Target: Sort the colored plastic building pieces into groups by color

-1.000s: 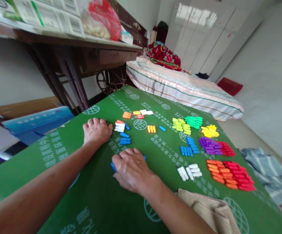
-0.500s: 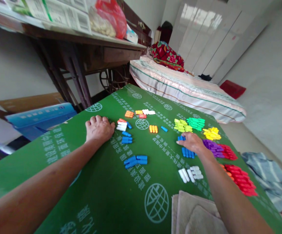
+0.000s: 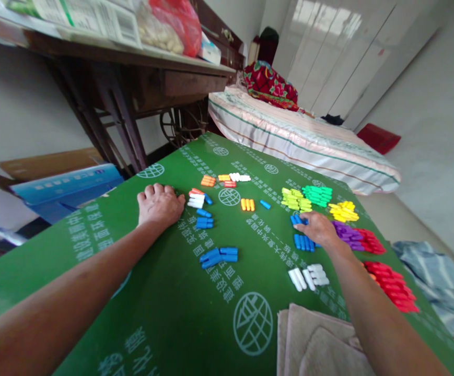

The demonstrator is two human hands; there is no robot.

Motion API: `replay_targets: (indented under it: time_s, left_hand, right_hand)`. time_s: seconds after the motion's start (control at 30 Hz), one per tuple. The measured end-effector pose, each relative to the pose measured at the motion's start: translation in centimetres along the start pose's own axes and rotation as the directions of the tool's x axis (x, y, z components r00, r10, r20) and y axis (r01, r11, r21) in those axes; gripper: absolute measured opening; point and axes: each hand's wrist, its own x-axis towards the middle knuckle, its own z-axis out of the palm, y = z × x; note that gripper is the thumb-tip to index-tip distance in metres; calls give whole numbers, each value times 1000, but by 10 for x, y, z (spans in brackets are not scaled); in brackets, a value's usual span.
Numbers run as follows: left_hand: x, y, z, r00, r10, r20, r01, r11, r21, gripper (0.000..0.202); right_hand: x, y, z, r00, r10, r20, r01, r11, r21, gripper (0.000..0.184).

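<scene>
On the green table (image 3: 164,313) my left hand (image 3: 159,204) rests palm down, holding nothing, its fingers loosely laid out and the thumb pointing right. Beside its thumb is a small group of white cylinders (image 3: 196,200) with orange and blue ones. My right hand (image 3: 317,228) reaches in from the right, thumb and fingers closed about small blue plastic cylinders (image 3: 295,219); its fingertips partly hide them. Just below it lies a row of blue cylinders (image 3: 304,242). More blue cylinders (image 3: 219,256) lie between my hands, nearer me.
Lime (image 3: 295,199), green (image 3: 317,195), yellow (image 3: 343,211), purple (image 3: 347,236) and red cylinders (image 3: 393,286) lie in piles at right. White cylinders (image 3: 308,277) sit above a folded beige cloth (image 3: 321,339). Beyond stand a bed (image 3: 297,141) and a sewing-machine table (image 3: 179,83).
My right hand has shifted slightly right, uncovering more of the blue cylinders at its fingertips. My left hand stays in place. The view has tilted a little.
</scene>
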Motion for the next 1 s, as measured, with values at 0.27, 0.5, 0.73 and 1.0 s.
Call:
replay_targets:
  time_s: [0.27, 0.5, 0.73, 1.0]
  left_hand:
    - [2, -1, 3, 1000, 3, -3, -3, 1000, -8, 60]
    - [2, -1, 3, 1000, 1, -2, -1, 1000, -6, 59]
    - [-1, 0, 3, 1000, 9, -18, -9, 1000, -4, 59]
    - [-2, -2, 6, 999, 11, -35, -10, 1000, 16, 54]
  right_hand:
    - [2, -3, 3, 998, 47, -39, -49, 998, -39, 30]
    - [-6, -25, -6, 993, -29, -112, 23, 999, -48, 30]
    - [-19, -99, -21, 946, -314, -76, 320, 945, 68, 24]
    - [-49, -172, -45, 793, -603, 86, 589, 795, 145, 18]
